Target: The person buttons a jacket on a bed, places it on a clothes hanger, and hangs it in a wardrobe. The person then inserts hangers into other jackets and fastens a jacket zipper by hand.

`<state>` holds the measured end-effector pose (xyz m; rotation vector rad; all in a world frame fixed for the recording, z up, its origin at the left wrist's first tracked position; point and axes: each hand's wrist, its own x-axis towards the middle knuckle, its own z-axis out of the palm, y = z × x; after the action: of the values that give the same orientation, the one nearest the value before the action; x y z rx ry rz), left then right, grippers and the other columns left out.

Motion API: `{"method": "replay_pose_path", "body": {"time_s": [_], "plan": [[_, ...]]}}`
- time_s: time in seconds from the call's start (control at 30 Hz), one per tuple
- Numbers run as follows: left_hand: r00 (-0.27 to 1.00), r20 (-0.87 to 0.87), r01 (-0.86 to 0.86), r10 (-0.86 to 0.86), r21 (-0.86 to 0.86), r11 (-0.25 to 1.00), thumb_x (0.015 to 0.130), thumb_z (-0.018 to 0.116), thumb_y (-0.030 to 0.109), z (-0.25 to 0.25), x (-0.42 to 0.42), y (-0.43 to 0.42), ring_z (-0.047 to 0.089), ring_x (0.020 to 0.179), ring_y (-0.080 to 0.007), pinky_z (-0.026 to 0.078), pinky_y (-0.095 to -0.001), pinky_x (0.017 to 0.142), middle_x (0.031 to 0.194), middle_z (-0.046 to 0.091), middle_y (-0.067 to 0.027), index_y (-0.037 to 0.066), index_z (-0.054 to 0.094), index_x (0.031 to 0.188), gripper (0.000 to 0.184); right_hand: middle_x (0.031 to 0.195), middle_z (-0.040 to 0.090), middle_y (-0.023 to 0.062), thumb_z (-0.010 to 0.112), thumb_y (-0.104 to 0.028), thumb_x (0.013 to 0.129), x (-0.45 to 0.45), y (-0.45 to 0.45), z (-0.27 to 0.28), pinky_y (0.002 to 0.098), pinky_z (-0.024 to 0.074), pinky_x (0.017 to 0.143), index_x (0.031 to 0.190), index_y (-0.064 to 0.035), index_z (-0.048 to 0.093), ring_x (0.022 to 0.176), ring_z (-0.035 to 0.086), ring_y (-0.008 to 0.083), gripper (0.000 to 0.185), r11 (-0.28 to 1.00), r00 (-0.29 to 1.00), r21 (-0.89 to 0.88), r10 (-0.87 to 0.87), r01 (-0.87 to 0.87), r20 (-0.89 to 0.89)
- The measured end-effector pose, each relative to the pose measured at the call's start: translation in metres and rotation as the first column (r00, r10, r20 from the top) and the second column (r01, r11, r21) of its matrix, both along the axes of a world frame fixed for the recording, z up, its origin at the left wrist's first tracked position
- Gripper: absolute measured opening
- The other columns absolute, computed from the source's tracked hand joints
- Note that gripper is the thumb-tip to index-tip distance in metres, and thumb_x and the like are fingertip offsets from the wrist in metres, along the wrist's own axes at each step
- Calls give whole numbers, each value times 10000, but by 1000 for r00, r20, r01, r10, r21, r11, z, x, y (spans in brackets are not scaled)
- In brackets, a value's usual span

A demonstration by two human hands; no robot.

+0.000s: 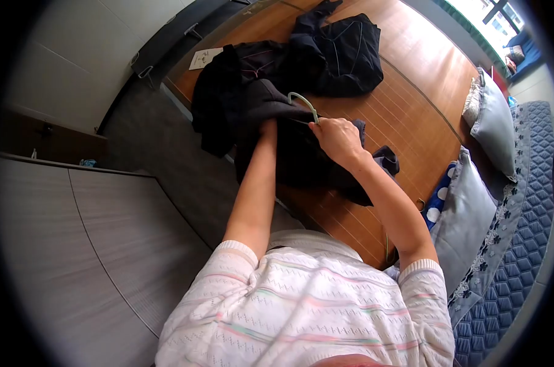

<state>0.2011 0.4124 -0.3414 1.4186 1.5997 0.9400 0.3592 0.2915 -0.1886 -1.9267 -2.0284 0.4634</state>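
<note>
A dark jacket hangs between my hands over the wooden surface. My left hand reaches into its opening, and the cloth hides the fingers. Closed at the right side of the opening, my right hand grips a pale clothes hanger, with dark cloth right beside the fingers. The hanger's curved part rises above the cloth between the two hands; the rest of it is covered.
Two more dark jackets, one with pink trim and one with blue trim, lie on the slatted bed mat. A white card sits behind them. Grey pillows and a quilted blue cover are at right; a grey cabinet stands at left.
</note>
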Motion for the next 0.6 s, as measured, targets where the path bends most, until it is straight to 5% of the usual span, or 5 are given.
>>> {"method": "replay_pose_path", "body": {"time_s": [0.6], "plan": [[962, 259, -54, 86, -129, 990, 887, 500, 233, 6, -10, -40, 439, 1194, -235, 345, -335, 989, 1274, 477, -132, 4, 461, 1258, 437, 620, 566, 171, 565, -281, 880, 28, -15, 19, 384, 446, 534, 665, -19, 577, 579, 566, 335, 340, 972, 979, 233, 35, 13, -201]]}}
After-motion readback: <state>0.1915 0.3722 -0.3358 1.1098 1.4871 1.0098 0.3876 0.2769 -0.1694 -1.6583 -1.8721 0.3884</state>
